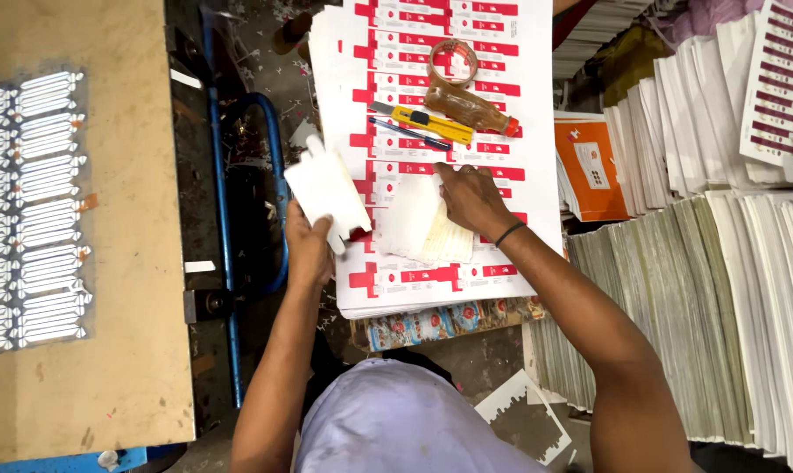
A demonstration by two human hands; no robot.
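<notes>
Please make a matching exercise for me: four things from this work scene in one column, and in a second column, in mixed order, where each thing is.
Things:
1. left hand
2. right hand
3. yellow utility knife
4. roll of clear tape

Places:
A. lying beside a blue pen on the printed sheets
B. holding up a stack of white die-cut blanks
C. farthest up the sheets, above the brown bottle
D. resting on a fanned pile of white blanks

Pairs: 1-B, 2-D, 3-A, 4-C

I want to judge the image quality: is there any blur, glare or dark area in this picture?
Head view: the left hand and its white card stack look slightly soft; the right hand and the yellow cutter are sharp; light glare falls on the printed sheets; the floor gap beside the blue frame is dark.
</notes>
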